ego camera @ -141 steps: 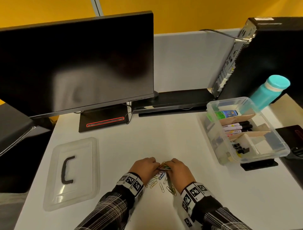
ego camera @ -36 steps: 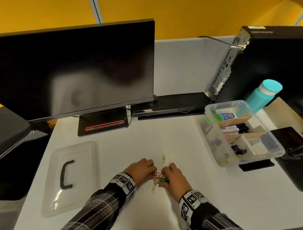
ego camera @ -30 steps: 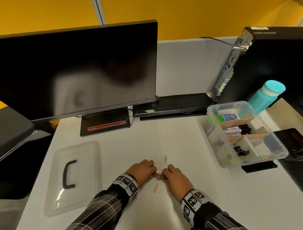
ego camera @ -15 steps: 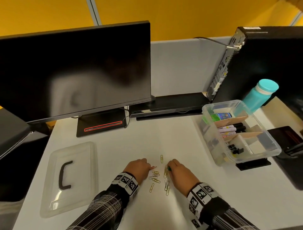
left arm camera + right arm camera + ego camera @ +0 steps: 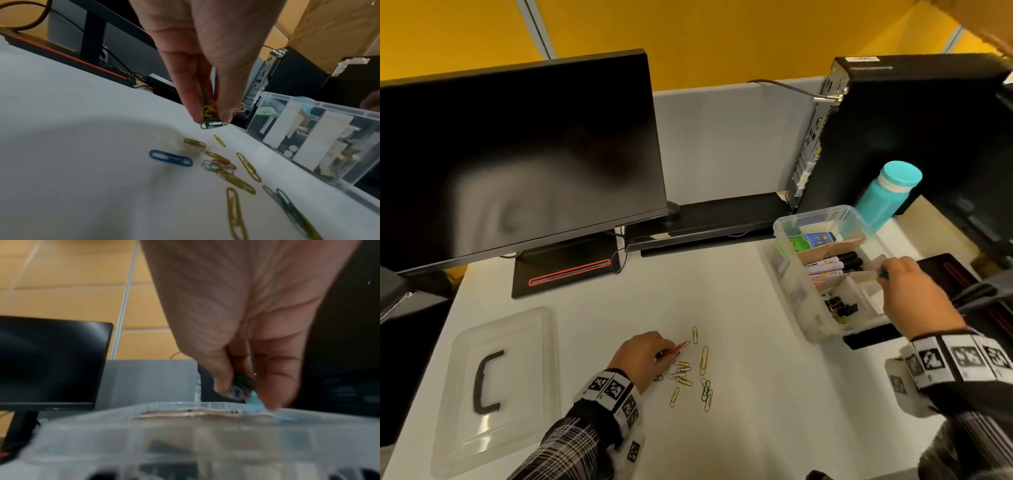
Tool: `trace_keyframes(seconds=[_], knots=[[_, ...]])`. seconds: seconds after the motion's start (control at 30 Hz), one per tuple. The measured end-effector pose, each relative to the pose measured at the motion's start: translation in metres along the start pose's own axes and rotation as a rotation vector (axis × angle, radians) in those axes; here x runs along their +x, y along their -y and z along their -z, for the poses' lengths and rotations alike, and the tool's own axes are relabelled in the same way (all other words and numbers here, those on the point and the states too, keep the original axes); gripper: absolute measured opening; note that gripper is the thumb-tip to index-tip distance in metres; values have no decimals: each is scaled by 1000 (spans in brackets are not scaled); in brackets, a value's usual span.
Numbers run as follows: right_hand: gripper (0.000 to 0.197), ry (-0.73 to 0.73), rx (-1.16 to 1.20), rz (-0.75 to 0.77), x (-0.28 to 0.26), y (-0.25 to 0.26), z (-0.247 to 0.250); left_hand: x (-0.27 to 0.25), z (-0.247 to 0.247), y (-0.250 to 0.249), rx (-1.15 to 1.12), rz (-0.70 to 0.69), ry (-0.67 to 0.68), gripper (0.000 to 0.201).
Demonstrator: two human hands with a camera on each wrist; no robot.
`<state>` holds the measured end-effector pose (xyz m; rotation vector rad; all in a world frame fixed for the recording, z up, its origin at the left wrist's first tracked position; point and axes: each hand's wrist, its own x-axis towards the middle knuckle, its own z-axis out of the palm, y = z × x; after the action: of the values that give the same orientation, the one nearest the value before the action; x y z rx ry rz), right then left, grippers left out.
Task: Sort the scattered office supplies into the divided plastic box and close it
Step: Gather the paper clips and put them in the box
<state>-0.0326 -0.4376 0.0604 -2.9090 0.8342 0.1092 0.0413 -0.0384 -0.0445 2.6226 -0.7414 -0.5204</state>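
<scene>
Several coloured paper clips [image 5: 690, 371] [image 5: 226, 167] lie scattered on the white desk near its front middle. My left hand [image 5: 645, 356] [image 5: 209, 113] hovers just over them and pinches a small bunch of clips between thumb and fingers. My right hand [image 5: 914, 294] [image 5: 244, 386] is over the near right part of the clear divided box [image 5: 794, 284] [image 5: 185, 434] and pinches a few clips. The box holds markers [image 5: 832, 265], black binder clips [image 5: 840, 306] and a green item at the far end. Its clear lid [image 5: 496, 383] with a black handle lies flat at the left.
A black monitor [image 5: 517, 154] stands at the back left, with a dark dock behind the desk's middle. A black computer tower [image 5: 914, 137] and a teal bottle [image 5: 887, 195] stand behind the box. A dark object [image 5: 962, 274] lies right of the box.
My right hand has left the clip pile and moved right to above the box with clips pinched in it. My left hand stays at the pile, holding clips.
</scene>
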Motion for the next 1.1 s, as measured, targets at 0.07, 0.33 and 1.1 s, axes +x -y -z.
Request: trace_keyframes(seconds=[0.07,0.33,1.1], knots=[[25,129,-84,-27,17,-7,-10,2,0,-4,-39,13,-22,29],[29,231,-33,-75,33,-11,-18,2,2,-14,-149,78,-55,21],[62,-355,617,-51,-21,-54,-81,176,21,-349,323,-302,188,30]])
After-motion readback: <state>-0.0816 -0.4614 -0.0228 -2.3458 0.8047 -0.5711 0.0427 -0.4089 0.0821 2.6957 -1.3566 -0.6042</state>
